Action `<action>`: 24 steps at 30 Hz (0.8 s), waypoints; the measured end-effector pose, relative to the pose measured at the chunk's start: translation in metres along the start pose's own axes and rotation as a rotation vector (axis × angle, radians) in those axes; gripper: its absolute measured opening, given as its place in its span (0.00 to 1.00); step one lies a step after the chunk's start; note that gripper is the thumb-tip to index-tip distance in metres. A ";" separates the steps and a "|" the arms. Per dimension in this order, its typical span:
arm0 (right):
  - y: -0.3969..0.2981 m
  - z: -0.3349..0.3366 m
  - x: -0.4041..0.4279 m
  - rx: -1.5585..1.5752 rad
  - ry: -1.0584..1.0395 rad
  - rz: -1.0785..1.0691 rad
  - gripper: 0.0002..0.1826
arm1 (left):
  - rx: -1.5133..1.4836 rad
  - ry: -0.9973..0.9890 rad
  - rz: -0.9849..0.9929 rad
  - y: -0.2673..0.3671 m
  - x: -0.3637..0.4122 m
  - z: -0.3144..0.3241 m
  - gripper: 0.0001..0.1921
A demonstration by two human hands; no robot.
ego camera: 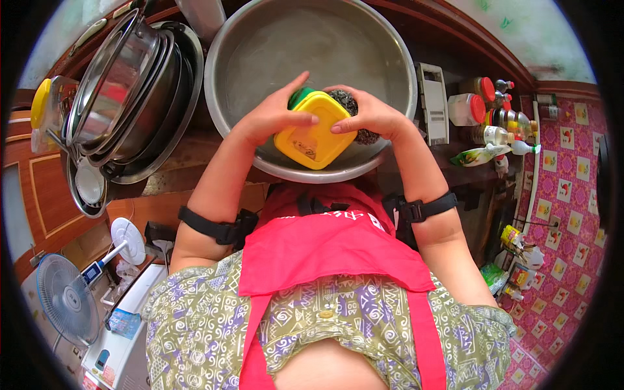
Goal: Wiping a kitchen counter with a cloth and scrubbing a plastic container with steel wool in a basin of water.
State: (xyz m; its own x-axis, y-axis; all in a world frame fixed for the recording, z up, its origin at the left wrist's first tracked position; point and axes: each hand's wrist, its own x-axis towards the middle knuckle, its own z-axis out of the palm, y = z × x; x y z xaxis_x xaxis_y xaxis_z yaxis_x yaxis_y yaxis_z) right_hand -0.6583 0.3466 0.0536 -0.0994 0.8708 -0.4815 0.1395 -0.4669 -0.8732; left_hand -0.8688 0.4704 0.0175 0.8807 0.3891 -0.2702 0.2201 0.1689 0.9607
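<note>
Both hands are over the near half of a wide metal basin (213, 92), which holds cloudy water. My left hand (268, 119) grips a square yellow plastic container or lid (324, 129) with rounded corners, its thumb lying across the top face. A green part (300, 99) shows behind its upper left edge; whether it belongs to the same piece I cannot tell. My right hand (378, 116) has its thumb on the yellow piece's right corner. Its fingers also hold a dark grey wire scrubber (345, 101) against the far side. The fingertips under the yellow piece are hidden.
Nested metal bowls and pans (131, 97) lean at the left, near a clear jar with a yellow lid (43, 109). Right of the basin lies a white plastic rack-like piece (435, 105). Beyond it stand red-lidded jars (467, 109) and several bottles. A fan (70, 297) stands lower left.
</note>
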 end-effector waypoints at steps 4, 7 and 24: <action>0.015 0.001 -0.015 0.299 0.110 0.006 0.42 | -0.331 0.077 0.098 0.000 0.002 -0.004 0.53; 0.018 -0.005 -0.023 0.442 0.117 0.026 0.39 | -0.552 0.077 0.170 0.002 0.002 -0.005 0.53; 0.056 -0.034 -0.002 -0.190 0.633 -0.111 0.35 | -0.229 0.317 0.120 -0.005 0.007 0.008 0.49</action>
State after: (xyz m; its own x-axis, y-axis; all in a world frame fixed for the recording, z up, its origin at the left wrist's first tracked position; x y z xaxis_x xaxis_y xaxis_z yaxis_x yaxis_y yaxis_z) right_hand -0.6169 0.3240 0.0078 0.4658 0.8615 -0.2024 0.3387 -0.3848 -0.8586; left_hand -0.8609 0.4650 0.0112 0.7136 0.6721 -0.1977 -0.0070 0.2890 0.9573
